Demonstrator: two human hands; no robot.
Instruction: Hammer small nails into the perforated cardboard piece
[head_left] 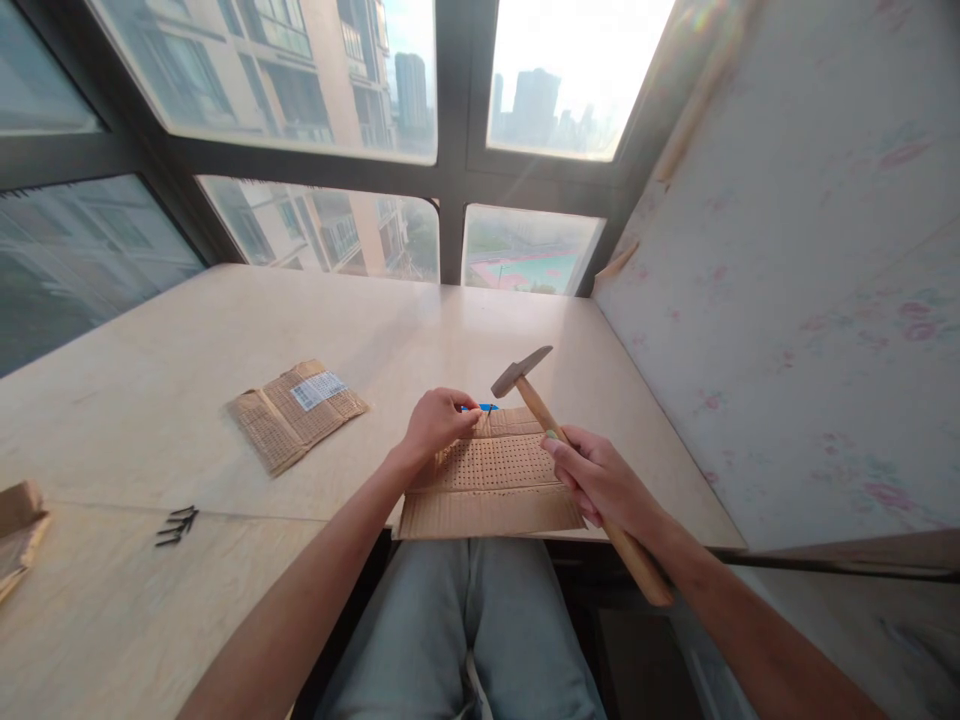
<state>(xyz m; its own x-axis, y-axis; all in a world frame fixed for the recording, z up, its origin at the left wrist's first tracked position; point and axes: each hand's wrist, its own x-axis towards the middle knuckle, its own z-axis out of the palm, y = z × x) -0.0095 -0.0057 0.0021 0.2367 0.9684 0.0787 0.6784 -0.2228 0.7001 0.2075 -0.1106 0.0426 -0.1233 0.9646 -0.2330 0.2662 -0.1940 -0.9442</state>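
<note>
My right hand (592, 470) is closed around the wooden handle of a hammer (536, 400). Its metal head is raised over the far right part of a cardboard sheet (487, 510). Rows of small holes cover the sheet's middle panel. At the sheet's far edge, my left hand (442, 420) pinches a small dark nail (490, 411) between thumb and fingers. A bit of something blue (486, 406) shows just behind the fingertips; its kind is unclear. The sheet lies at the table's near edge, over my lap.
A folded cardboard piece with a white label (300, 410) lies left of the sheet on the pale wooden table (420, 330). Several dark nails (177, 525) are scattered farther left. A cardboard box (19, 530) stands at the left edge. Windows and a papered wall (810, 300) border the table.
</note>
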